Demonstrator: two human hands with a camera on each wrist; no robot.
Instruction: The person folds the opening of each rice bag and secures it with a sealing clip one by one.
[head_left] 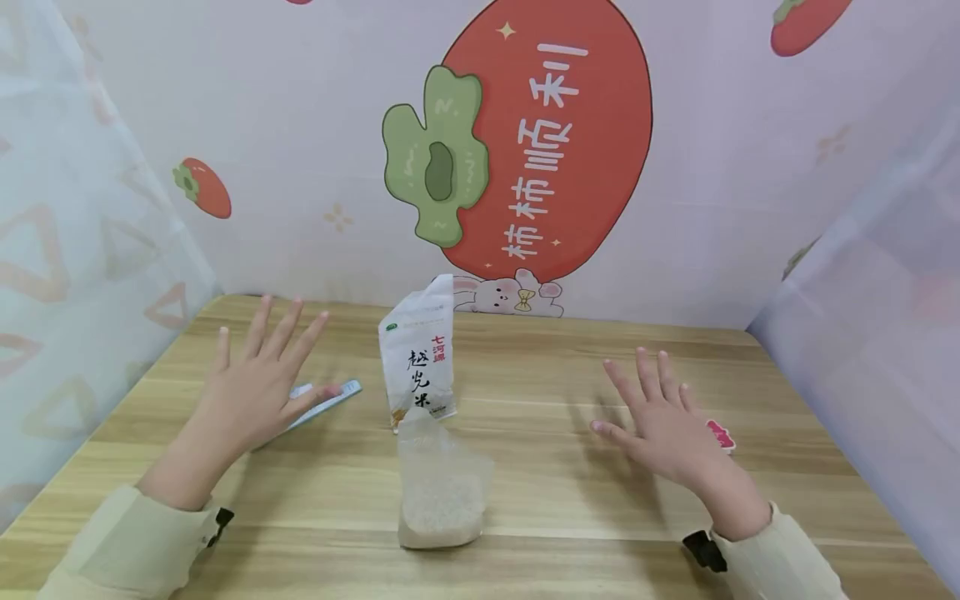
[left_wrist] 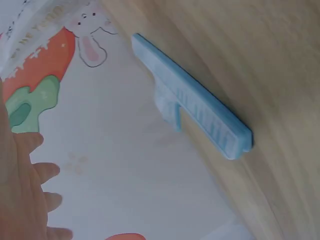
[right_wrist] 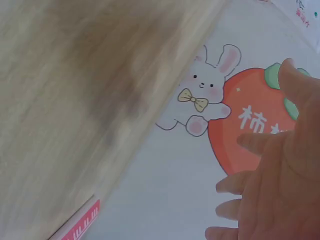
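My left hand (head_left: pixel 258 383) is held over the left side of the table, fingers spread and nothing in it. Partly hidden beneath it lies a long light-blue plastic clip (left_wrist: pixel 195 97) with a ribbed side and a small tab. On the right, my right hand (head_left: pixel 663 433) also has its fingers spread and holds nothing. Beside its wrist is a small pink item with a white edge (head_left: pixel 721 436). Between the hands stands a clear bag of white grains (head_left: pixel 444 500). Just behind it, a white printed rice package (head_left: pixel 417 350) stands upright with its top slanted.
The wood-grain table (head_left: pixel 540 483) ends at a white backdrop (head_left: pixel 300 167) printed with persimmons and a rabbit. Cloth side walls (head_left: pixel 892 275) rise at the left and right edges. A dark strap piece (head_left: pixel 705 551) sits at the right cuff.
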